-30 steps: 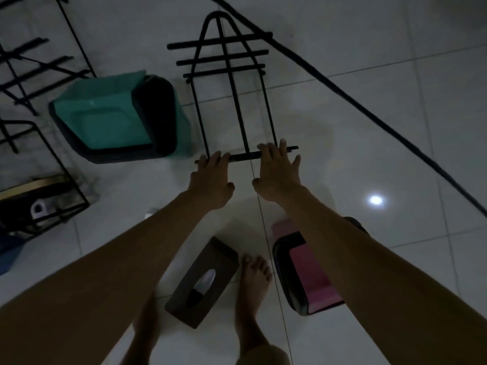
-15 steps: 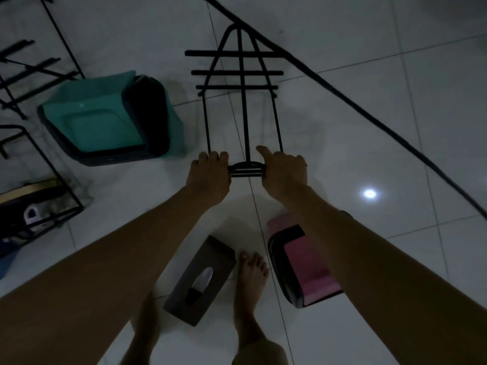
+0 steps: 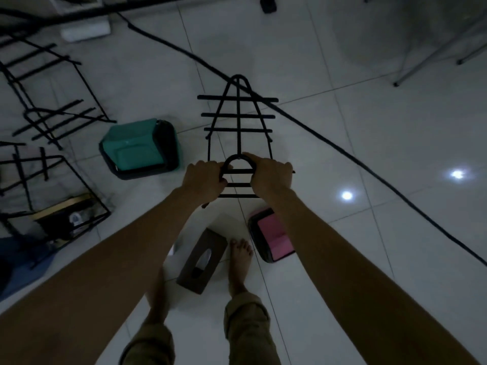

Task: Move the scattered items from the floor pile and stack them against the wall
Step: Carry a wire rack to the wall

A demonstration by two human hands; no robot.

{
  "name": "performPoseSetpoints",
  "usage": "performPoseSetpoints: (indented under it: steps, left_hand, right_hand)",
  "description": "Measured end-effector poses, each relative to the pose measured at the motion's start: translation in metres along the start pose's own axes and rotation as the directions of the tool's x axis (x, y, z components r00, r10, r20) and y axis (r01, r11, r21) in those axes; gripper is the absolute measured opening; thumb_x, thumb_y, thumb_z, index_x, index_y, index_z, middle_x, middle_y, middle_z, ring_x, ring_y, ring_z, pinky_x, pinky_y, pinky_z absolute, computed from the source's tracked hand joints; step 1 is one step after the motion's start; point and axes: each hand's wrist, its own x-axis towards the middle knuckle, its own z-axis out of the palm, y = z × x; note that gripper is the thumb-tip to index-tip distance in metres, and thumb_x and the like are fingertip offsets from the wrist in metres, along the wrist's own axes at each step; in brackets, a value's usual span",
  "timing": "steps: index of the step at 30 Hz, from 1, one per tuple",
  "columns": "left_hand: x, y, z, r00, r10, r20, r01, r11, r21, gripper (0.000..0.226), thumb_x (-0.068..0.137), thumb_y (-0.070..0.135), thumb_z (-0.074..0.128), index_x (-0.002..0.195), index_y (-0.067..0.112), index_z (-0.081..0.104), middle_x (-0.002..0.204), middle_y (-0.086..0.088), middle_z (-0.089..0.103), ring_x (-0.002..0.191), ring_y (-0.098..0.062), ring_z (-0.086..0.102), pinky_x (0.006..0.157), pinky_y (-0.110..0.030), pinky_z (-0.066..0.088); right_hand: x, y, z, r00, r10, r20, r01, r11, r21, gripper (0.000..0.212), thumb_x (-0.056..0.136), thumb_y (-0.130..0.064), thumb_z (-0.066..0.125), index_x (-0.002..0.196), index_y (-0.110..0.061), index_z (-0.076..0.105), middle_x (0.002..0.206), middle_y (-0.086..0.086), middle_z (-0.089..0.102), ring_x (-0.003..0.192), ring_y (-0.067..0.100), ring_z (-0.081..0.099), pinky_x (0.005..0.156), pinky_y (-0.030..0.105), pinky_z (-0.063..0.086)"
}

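A black metal wire rack with three crossbars and a rounded top hangs in front of me, raised off the white tile floor. My left hand grips its near end on the left side. My right hand grips the same end on the right, fingers curled round the bars. A second arched section of the rack shows between my hands. More black wire racks lie scattered on the floor at the left.
A teal and black bin lies on its side left of the rack. A pink and black bin and a brown tissue box sit by my bare feet. A black cable runs diagonally across the floor. Chair legs stand far right.
Both hands went from lying flat on the rack's bottom bar to gripping it. The rack has lifted off the floor and folded, and the view has widened toward the far floor.
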Motion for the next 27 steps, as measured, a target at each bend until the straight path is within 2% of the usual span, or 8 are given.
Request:
performPoseSetpoints:
  steps: [5,8,12,15,18,22,25,27]
  left_hand:
    - [-0.07,0.033,-0.058,0.986,0.028,-0.164,-0.013,0.996,0.088,0.034,0.092,0.027,0.053,0.124,0.022,0.061,0.107,-0.007,0.066,0.101,-0.028,0.056,0.089,-0.036,0.034]
    - [-0.12,0.043,-0.091,0.972,0.024,-0.232,-0.006,0.997,0.077,0.034,0.089,0.029,0.057,0.123,0.022,0.059,0.106,-0.005,0.068,0.098,-0.025,0.059,0.089,-0.034,0.039]
    - [-0.191,0.033,-0.123,0.987,0.018,-0.163,0.002,0.993,0.121,0.043,0.09,0.037,0.057,0.129,0.02,0.052,0.107,-0.005,0.066,0.094,-0.022,0.061,0.071,-0.028,0.046]
    - [-0.245,0.009,-0.136,0.995,0.045,-0.092,-0.034,0.993,0.111,0.045,0.091,0.037,0.054,0.134,0.024,0.049,0.11,-0.003,0.065,0.098,-0.022,0.061,0.077,-0.031,0.05]
    - [-0.297,-0.012,-0.135,0.979,0.12,-0.163,-0.082,0.972,0.222,0.031,0.096,0.031,0.046,0.124,0.024,0.057,0.106,-0.004,0.067,0.094,-0.024,0.062,0.071,-0.027,0.044]
    - [-0.346,-0.05,-0.124,0.897,0.285,-0.337,-0.216,0.949,0.229,0.031,0.092,0.029,0.048,0.113,0.023,0.07,0.08,-0.006,0.073,0.071,-0.028,0.068,0.07,-0.033,0.046]
    - [-0.364,-0.084,-0.124,0.784,0.471,-0.404,-0.37,0.877,0.306,0.039,0.084,0.037,0.046,0.103,0.019,0.075,0.068,-0.002,0.072,0.054,-0.022,0.066,0.062,-0.033,0.05]
    - [-0.374,-0.097,-0.126,0.725,0.574,-0.381,-0.467,0.816,0.341,0.043,0.082,0.037,0.044,0.102,0.016,0.076,0.071,-0.003,0.073,0.053,-0.021,0.066,0.06,-0.033,0.051]
  right_hand:
    - [-0.081,-0.019,-0.054,0.992,0.017,-0.127,-0.008,0.998,0.065,0.066,0.094,-0.01,0.048,0.148,-0.044,0.029,0.108,0.002,0.066,0.095,0.022,0.061,0.096,0.036,0.033]
    - [-0.133,-0.04,-0.079,0.976,0.019,-0.218,0.0,0.996,0.084,0.066,0.093,-0.011,0.047,0.148,-0.044,0.029,0.1,0.002,0.066,0.088,0.022,0.061,0.09,0.036,0.033]
    - [-0.206,-0.081,-0.085,0.935,-0.036,-0.353,0.066,0.995,0.072,0.068,0.089,-0.008,0.054,0.145,-0.041,0.037,0.088,0.005,0.067,0.076,0.025,0.061,0.079,0.036,0.033]
    - [-0.252,-0.118,-0.074,0.918,-0.068,-0.391,0.099,0.993,0.058,0.066,0.087,-0.01,0.059,0.143,-0.041,0.043,0.083,0.004,0.066,0.072,0.025,0.06,0.074,0.035,0.028]
    - [-0.29,-0.154,-0.06,0.874,-0.057,-0.482,0.097,0.994,0.059,0.067,0.079,-0.008,0.068,0.137,-0.038,0.052,0.072,0.002,0.064,0.06,0.024,0.057,0.07,0.034,0.03]
    - [-0.336,-0.192,-0.042,0.955,0.02,-0.296,0.004,0.997,0.081,0.072,0.094,-0.022,0.053,0.152,-0.043,0.016,0.104,0.005,0.06,0.085,0.024,0.058,0.08,0.035,0.04]
    - [-0.358,-0.212,-0.026,0.971,0.071,-0.228,-0.039,0.989,0.14,0.098,0.089,-0.036,0.063,0.15,-0.045,-0.013,0.131,0.016,0.045,0.091,0.028,0.059,0.065,0.034,0.05]
    - [-0.368,-0.222,-0.017,0.976,0.091,-0.197,-0.061,0.986,0.153,0.11,0.082,-0.045,0.07,0.149,-0.042,-0.018,0.14,0.017,0.034,0.102,0.031,0.057,0.062,0.033,0.047]
